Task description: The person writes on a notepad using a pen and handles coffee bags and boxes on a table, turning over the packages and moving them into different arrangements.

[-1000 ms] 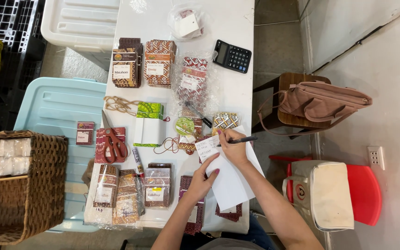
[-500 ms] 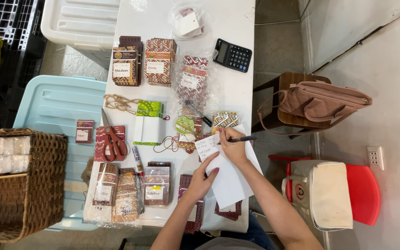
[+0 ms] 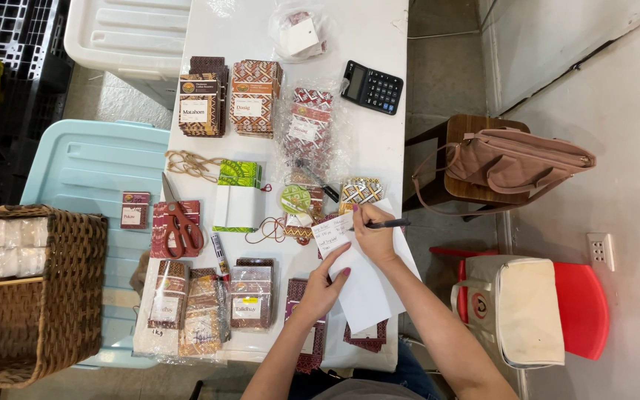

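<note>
The right hand (image 3: 372,235) holds a black pen (image 3: 388,223) on white paper (image 3: 364,285) near the bench's (image 3: 364,44) front right corner. The left hand (image 3: 326,285) presses the paper flat, fingers spread.

Bare tabletop (image 3: 368,37) beyond the calculator (image 3: 372,87); patterned packets (image 3: 255,96) and scissors (image 3: 184,228) crowding the left.
</note>
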